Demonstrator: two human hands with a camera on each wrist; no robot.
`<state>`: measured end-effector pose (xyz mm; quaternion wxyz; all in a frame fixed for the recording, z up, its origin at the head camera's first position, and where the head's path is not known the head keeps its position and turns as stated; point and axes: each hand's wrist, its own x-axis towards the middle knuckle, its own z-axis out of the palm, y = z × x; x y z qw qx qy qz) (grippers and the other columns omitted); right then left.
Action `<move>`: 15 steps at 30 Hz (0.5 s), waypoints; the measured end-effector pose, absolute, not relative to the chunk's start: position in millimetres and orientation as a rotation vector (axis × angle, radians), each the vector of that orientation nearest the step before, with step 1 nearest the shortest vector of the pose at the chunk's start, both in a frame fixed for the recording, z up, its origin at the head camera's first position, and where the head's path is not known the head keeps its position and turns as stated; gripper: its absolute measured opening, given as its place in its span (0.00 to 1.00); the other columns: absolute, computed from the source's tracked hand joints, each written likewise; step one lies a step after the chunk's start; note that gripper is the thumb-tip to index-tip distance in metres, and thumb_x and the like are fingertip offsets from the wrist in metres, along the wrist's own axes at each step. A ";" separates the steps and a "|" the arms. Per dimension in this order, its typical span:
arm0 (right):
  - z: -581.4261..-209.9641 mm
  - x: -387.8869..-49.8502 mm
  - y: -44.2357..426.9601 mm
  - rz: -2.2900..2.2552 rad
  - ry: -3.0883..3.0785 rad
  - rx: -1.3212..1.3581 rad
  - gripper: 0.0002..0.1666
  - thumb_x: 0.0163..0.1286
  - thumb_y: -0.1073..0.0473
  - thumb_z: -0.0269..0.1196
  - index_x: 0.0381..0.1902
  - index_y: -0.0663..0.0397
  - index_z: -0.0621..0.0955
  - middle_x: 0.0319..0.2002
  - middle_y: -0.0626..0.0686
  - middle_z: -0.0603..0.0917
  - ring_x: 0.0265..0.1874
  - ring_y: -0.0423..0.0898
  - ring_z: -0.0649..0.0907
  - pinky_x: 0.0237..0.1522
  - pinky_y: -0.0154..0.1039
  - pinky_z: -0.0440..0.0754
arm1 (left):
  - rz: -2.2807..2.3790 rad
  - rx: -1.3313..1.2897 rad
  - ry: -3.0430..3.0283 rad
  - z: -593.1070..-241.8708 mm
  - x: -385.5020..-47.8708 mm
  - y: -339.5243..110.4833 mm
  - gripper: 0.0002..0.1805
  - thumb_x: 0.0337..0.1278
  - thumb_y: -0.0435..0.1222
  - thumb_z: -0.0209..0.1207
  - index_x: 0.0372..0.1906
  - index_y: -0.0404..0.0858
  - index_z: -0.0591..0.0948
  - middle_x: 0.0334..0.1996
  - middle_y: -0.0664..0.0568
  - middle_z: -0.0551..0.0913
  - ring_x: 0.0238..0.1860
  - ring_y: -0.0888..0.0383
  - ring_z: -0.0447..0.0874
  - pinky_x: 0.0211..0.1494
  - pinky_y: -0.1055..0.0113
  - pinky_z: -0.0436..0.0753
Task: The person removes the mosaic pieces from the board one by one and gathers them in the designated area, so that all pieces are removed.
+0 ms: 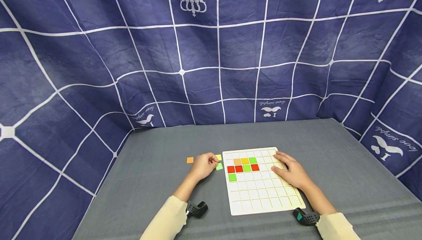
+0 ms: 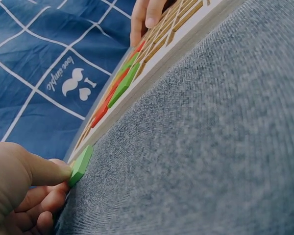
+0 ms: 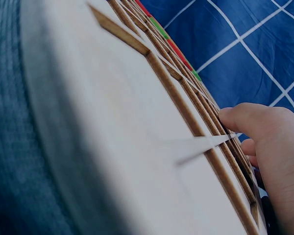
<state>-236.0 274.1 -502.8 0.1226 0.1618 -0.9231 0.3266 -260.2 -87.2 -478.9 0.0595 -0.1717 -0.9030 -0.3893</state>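
Observation:
At the left of the white grid board [image 1: 267, 193], my left hand [image 1: 204, 165] has its thumb and fingertips at a loose light green tile [image 1: 219, 166]. The left wrist view shows the thumb against the edge of this green tile [image 2: 82, 165], with the other fingers curled behind. A yellow tile [image 1: 218, 157] lies just beyond, partly covered by the fingers. My right hand [image 1: 293, 171] rests on the board's right side, fingers spread; in the right wrist view its thumb [image 3: 235, 117] touches the grid. Red, green, yellow and orange tiles sit in the board's upper left cells.
An orange tile [image 1: 190, 160] lies on the grey cloth [image 1: 158, 181] left of my left hand. A blue curtain with white lines [image 1: 237, 49] hangs behind the table. Dark bands are around both wrists.

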 end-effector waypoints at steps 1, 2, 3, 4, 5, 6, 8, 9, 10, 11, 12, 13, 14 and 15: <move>-502.9 -236.1 274.2 0.955 -2.693 0.472 0.33 0.65 0.49 0.67 0.61 0.64 0.76 0.65 0.63 0.71 0.64 0.66 0.68 0.59 0.64 0.64 | -1.178 -0.521 -2.734 -478.9 -260.4 -87.1 0.02 0.55 0.31 0.64 0.30 0.36 0.83 0.24 0.58 0.79 0.25 0.66 0.73 0.31 0.70 0.74; -502.9 -236.1 274.4 0.954 -2.693 0.472 0.33 0.65 0.49 0.67 0.61 0.64 0.76 0.65 0.63 0.71 0.64 0.66 0.68 0.59 0.64 0.64 | -1.181 -0.522 -2.735 -478.8 -260.4 -86.9 0.02 0.55 0.31 0.64 0.30 0.35 0.83 0.24 0.58 0.79 0.25 0.66 0.73 0.31 0.70 0.74; -502.9 -236.1 274.5 0.954 -2.692 0.474 0.33 0.65 0.49 0.67 0.61 0.64 0.76 0.65 0.63 0.71 0.64 0.66 0.68 0.59 0.64 0.64 | -1.184 -0.522 -2.735 -478.6 -260.5 -86.7 0.02 0.55 0.31 0.64 0.31 0.35 0.83 0.24 0.58 0.79 0.25 0.66 0.73 0.31 0.70 0.74; -503.0 -236.2 274.6 0.954 -2.692 0.475 0.33 0.65 0.49 0.67 0.61 0.64 0.76 0.65 0.63 0.71 0.64 0.66 0.68 0.59 0.64 0.64 | -1.190 -0.520 -2.735 -478.4 -260.6 -86.5 0.02 0.56 0.31 0.64 0.31 0.36 0.83 0.24 0.58 0.79 0.24 0.66 0.73 0.31 0.70 0.74; -502.9 -236.2 274.6 0.952 -2.691 0.475 0.33 0.65 0.49 0.67 0.61 0.64 0.76 0.65 0.63 0.71 0.64 0.66 0.68 0.59 0.64 0.64 | -1.199 -0.516 -2.737 -478.1 -260.7 -86.4 0.02 0.56 0.31 0.65 0.31 0.36 0.83 0.24 0.58 0.79 0.24 0.65 0.73 0.30 0.70 0.74; -503.0 -236.3 274.7 0.951 -2.691 0.477 0.33 0.65 0.49 0.67 0.61 0.64 0.76 0.65 0.64 0.71 0.64 0.66 0.68 0.59 0.64 0.64 | -1.205 -0.513 -2.737 -477.7 -260.8 -86.2 0.02 0.56 0.31 0.65 0.31 0.36 0.83 0.24 0.58 0.79 0.24 0.65 0.73 0.30 0.70 0.74; -502.8 -236.2 274.5 0.947 -2.691 0.480 0.33 0.65 0.49 0.67 0.61 0.64 0.76 0.65 0.64 0.71 0.64 0.66 0.68 0.59 0.64 0.64 | -1.213 -0.506 -2.739 -477.0 -261.1 -85.7 0.03 0.56 0.31 0.65 0.32 0.36 0.83 0.24 0.57 0.79 0.24 0.65 0.73 0.30 0.70 0.73; -502.6 -236.2 274.4 0.947 -2.691 0.481 0.32 0.65 0.49 0.67 0.61 0.64 0.76 0.65 0.64 0.71 0.64 0.66 0.68 0.59 0.64 0.64 | -1.211 -0.504 -2.740 -476.5 -261.2 -85.4 0.03 0.56 0.31 0.65 0.32 0.36 0.83 0.24 0.57 0.79 0.24 0.65 0.73 0.30 0.70 0.73; -502.5 -236.2 274.3 0.947 -2.691 0.480 0.32 0.65 0.49 0.67 0.61 0.64 0.76 0.65 0.64 0.71 0.64 0.66 0.68 0.59 0.64 0.64 | -1.207 -0.506 -2.739 -475.8 -261.3 -85.0 0.03 0.56 0.32 0.66 0.32 0.36 0.83 0.24 0.57 0.79 0.24 0.65 0.72 0.29 0.70 0.73; -502.3 -236.1 274.1 0.949 -2.692 0.480 0.32 0.65 0.49 0.67 0.61 0.64 0.76 0.65 0.64 0.71 0.64 0.66 0.68 0.59 0.64 0.64 | -1.205 -0.506 -2.739 -475.2 -261.2 -84.6 0.03 0.56 0.32 0.65 0.32 0.35 0.83 0.24 0.58 0.79 0.24 0.65 0.72 0.29 0.70 0.73; -502.1 -236.0 274.0 0.951 -2.693 0.478 0.32 0.65 0.49 0.67 0.61 0.64 0.76 0.65 0.64 0.71 0.64 0.66 0.68 0.59 0.64 0.64 | -1.202 -0.509 -2.737 -474.5 -261.1 -84.1 0.03 0.56 0.32 0.65 0.32 0.35 0.83 0.24 0.58 0.79 0.24 0.66 0.72 0.29 0.71 0.73; -502.0 -235.9 273.9 0.953 -2.695 0.476 0.32 0.65 0.49 0.67 0.61 0.64 0.76 0.65 0.64 0.71 0.64 0.66 0.68 0.59 0.64 0.64 | -1.194 -0.512 -2.736 -473.5 -261.0 -83.5 0.03 0.56 0.32 0.65 0.32 0.35 0.83 0.24 0.58 0.79 0.24 0.66 0.72 0.30 0.71 0.73; -502.0 -235.9 273.8 0.953 -2.698 0.473 0.33 0.65 0.49 0.67 0.61 0.63 0.76 0.65 0.64 0.71 0.64 0.66 0.68 0.59 0.64 0.64 | -1.194 -0.521 -2.731 -472.9 -260.8 -83.0 0.03 0.56 0.32 0.65 0.31 0.35 0.83 0.23 0.58 0.79 0.24 0.66 0.73 0.30 0.71 0.73; -501.9 -235.8 273.7 0.954 -2.700 0.470 0.33 0.65 0.49 0.66 0.61 0.63 0.76 0.65 0.64 0.71 0.64 0.66 0.68 0.59 0.64 0.64 | -1.189 -0.533 -2.725 -472.1 -260.7 -82.5 0.03 0.56 0.31 0.64 0.31 0.35 0.83 0.23 0.58 0.79 0.24 0.66 0.72 0.30 0.71 0.73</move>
